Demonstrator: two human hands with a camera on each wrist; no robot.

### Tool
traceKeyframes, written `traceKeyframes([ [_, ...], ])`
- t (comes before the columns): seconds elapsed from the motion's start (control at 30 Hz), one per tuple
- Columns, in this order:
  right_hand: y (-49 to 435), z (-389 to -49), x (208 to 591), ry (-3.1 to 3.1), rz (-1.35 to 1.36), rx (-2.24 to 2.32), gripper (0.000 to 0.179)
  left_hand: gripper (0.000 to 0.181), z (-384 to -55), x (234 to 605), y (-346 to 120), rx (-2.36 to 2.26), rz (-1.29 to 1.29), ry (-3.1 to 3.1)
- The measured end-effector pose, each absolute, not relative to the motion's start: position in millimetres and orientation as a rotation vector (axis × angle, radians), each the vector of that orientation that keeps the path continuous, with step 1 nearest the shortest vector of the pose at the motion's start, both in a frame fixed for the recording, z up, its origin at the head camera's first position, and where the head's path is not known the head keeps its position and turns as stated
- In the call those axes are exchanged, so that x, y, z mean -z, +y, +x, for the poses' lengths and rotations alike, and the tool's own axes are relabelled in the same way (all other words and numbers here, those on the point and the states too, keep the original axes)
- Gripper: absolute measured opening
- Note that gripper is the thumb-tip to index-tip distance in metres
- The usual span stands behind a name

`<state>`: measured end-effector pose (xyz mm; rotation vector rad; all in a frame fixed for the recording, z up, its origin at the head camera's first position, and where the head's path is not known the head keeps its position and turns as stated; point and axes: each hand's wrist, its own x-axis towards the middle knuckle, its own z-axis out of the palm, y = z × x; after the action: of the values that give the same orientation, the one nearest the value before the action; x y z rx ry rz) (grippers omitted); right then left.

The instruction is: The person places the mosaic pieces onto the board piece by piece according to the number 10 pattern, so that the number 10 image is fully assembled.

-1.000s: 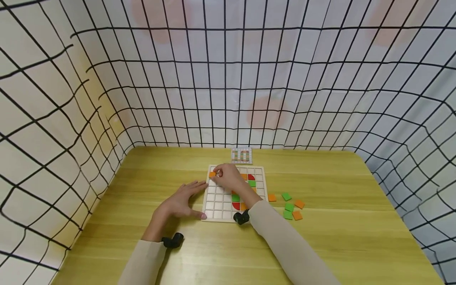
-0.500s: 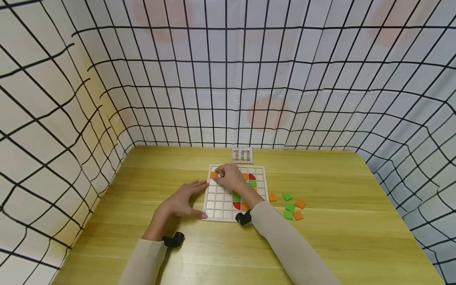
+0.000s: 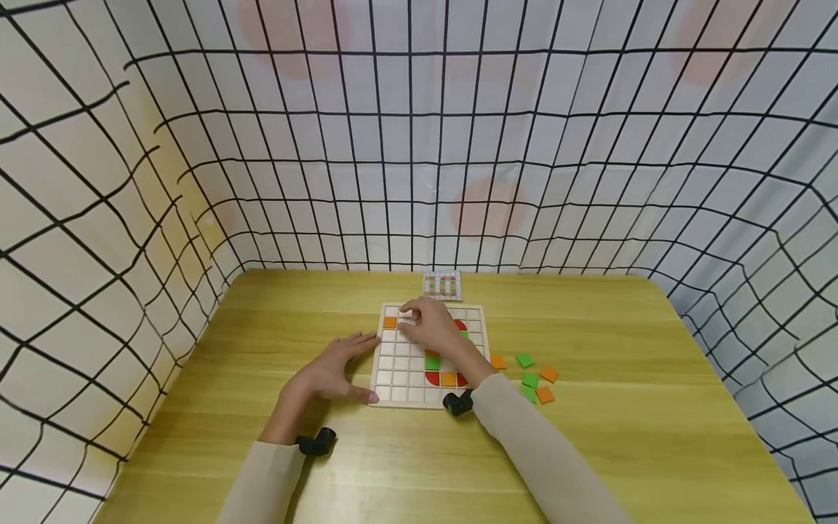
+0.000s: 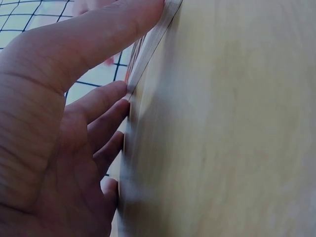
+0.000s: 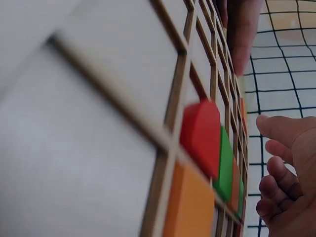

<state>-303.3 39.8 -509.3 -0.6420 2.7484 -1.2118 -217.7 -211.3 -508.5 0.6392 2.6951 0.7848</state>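
A pale wooden grid board (image 3: pixel 400 378) with white cells lies on the table. My left hand (image 3: pixel 330 370) is spread along its left side, thumb and fingertips touching the edge, as the left wrist view (image 4: pixel 74 123) also shows. Over the upper part of the board hovers my right hand (image 3: pixel 435 329), fingers loosely bent and nothing between them. Left of its fingertips, an orange square tile (image 3: pixel 390 322) sits in a cell near the upper left corner. Red quarter-round, green and orange tiles fill cells further right, including a red piece (image 5: pixel 201 136); my right hand and forearm partly cover them.
Loose green tiles (image 3: pixel 524 360) and orange tiles (image 3: pixel 548 373) lie on the table right of the board. A small pattern card (image 3: pixel 442 285) lies behind it. Black-gridded white cloth (image 3: pixel 366 145) encloses the back and sides of the wooden table (image 3: pixel 655 437).
My right hand has let go of the orange tile, which stays in its cell, and has moved slightly right. My left hand has kept its place at the board's edge.
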Motion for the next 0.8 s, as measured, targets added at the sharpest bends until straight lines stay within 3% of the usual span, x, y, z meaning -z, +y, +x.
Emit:
traceKeyframes([
  [0.8, 202, -257, 500, 2.891, -0.481, 1.098, 0.035, 0.108, -219, 511, -212, -0.791, 0.658, 2.706],
])
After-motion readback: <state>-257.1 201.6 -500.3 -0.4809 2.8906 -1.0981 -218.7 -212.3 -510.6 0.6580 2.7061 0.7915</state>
